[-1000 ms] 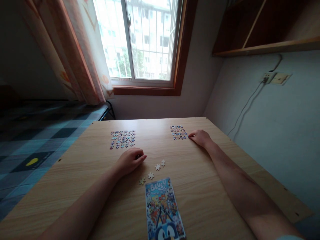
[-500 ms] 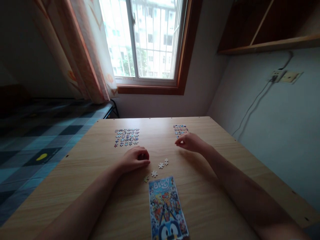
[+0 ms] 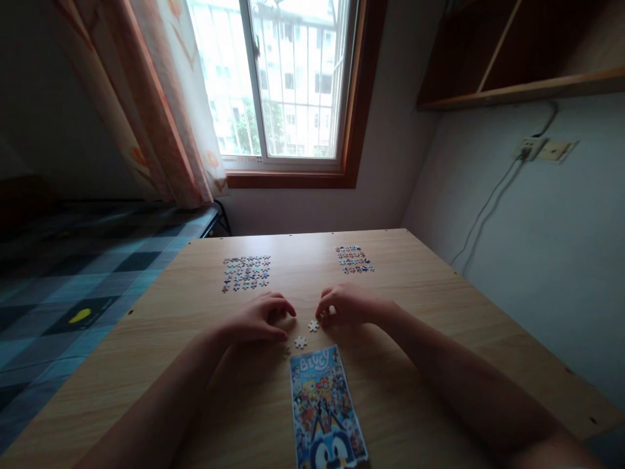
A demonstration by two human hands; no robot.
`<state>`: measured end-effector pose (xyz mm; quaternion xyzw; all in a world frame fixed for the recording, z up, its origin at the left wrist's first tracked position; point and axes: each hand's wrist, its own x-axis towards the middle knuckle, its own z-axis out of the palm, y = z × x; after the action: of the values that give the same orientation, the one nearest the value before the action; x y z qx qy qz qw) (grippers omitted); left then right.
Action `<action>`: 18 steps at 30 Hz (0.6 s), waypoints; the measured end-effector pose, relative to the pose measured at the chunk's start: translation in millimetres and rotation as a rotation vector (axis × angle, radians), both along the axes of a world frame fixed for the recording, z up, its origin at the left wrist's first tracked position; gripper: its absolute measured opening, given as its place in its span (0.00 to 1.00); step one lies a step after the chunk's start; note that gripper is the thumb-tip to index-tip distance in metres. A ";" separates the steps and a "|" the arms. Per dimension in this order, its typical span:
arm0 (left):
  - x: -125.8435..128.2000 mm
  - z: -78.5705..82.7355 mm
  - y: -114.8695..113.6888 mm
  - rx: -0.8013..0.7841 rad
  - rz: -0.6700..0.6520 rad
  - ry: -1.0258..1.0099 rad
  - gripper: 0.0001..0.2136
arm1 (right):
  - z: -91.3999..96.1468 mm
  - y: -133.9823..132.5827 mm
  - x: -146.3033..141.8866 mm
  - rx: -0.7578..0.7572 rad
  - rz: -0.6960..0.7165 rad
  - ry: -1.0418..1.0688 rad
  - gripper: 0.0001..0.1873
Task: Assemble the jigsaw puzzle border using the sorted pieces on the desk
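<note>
My left hand (image 3: 262,318) rests on the table, its thumb and fingers apart and nothing between them. Just beyond its thumb lie a pale jigsaw piece (image 3: 300,342) and a greenish one (image 3: 286,350). My right hand (image 3: 346,303) is lowered to the table with thumb and fingertips pinched together. Those fingertips cover the spot of one loose piece, which is mostly hidden. Touching distance to their left is another pale jigsaw piece (image 3: 313,326). A picture sheet (image 3: 325,404) marked "Bluey" lies nearest me, below the loose pieces.
Rows of jigsaw pieces (image 3: 247,273) lie at the table's far left. A smaller group of pieces (image 3: 355,259) is at the far right. The wooden table (image 3: 415,404) stands between a checked bed (image 3: 97,293) and a wall with a plugged-in cable (image 3: 481,212).
My right hand has come left and nearer from the far right group to the loose pieces, now covering one. My left hand's thumb and fingers have spread wider.
</note>
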<state>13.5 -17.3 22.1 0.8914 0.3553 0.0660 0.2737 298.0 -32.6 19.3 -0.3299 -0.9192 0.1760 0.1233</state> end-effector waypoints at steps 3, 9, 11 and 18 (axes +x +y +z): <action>-0.4 -1.9 1.3 -0.005 0.009 -0.027 0.23 | -7.7 8.7 5.7 -0.066 0.011 0.082 0.05; -3.3 -11.4 4.9 -0.043 0.052 -0.124 0.20 | -28.4 28.9 16.0 -0.217 -0.080 0.219 0.08; -5.0 -16.7 6.6 -0.104 0.085 -0.199 0.20 | -36.4 32.6 14.1 -0.211 -0.150 0.308 0.10; -2.8 -22.6 4.4 -0.125 0.208 -0.295 0.18 | -50.0 30.4 -2.4 -0.037 -0.393 0.467 0.10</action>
<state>10.7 -12.9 -0.5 0.8117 0.4048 0.2018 0.3694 295.6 -2.2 -30.7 -0.4543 -0.7811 0.2365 0.3571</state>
